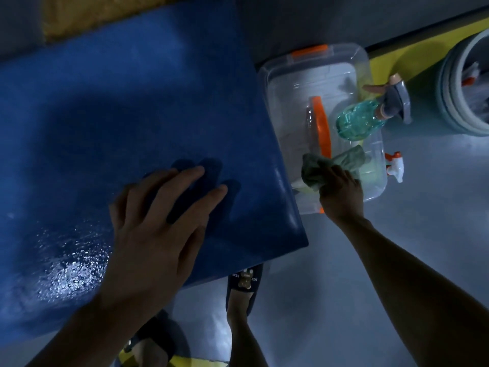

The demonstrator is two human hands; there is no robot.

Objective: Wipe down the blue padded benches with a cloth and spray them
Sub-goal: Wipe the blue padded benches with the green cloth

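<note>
One blue padded bench (132, 115) fills the left and middle of the head view, its vinyl top speckled with a patch of shining wet droplets (71, 268) near its front edge. The left hand (156, 229) lies over the bench with its fingers straight and spread, holding nothing, just beside the wet patch. The right hand (341, 194) reaches past the bench's right end and grips one crumpled grey-green cloth (330, 165), fingers curled round it, above the one clear plastic storage box with orange clips and an orange handle (317, 75) that stands on the grey floor (397, 247) touching or just beside the bench end; which, I cannot tell. Two spray bottles show: one translucent teal spray bottle with a grey and tan trigger head (362, 120) lying tilted on the far right part of the box, and one white and orange trigger head (395, 165) poking out at the box's right side, its bottle mostly hidden. One round pale-teal bin (449, 96) stands at the right edge, well apart from the bench. Two dark slippers are on the person's feet below the bench; the right one (244, 282) bears a small bear figure and white lettering, too small and blurred to read surely. A yellow band (412, 59) runs along the floor behind the box.
</note>
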